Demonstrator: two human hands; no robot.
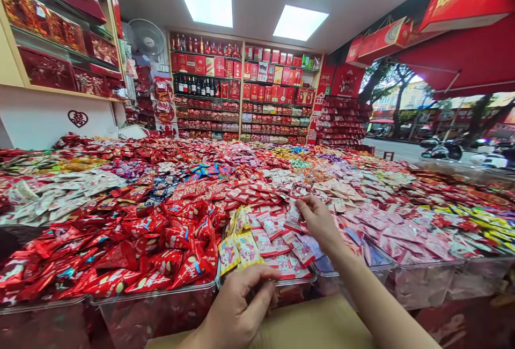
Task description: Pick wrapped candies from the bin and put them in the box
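Observation:
My right hand [322, 225] pinches a small pink-and-white candy packet [293, 215] by its edge between thumb and forefinger. It is just over a bin of pink-and-white candy packets [277, 225] printed with a cartoon cat. Nearer to me, my left hand [245, 303] is closed, thumb and forefinger drawn together. Its fingertips face away, so whatever they hold, if anything, is hidden. Yellow candy packets [237, 250] lie just beyond it, beside the pink ones. Below both hands is a tan cardboard surface [317, 322].
Clear plastic bins [156, 311] line the front edge. Red twisted packets [153, 252] fill those to the left; pale pink packets [406, 231] lie to the right. Behind the heaped candy stand shelves [243, 86] of bottles and red boxes. Parked scooters [442, 148] are outside.

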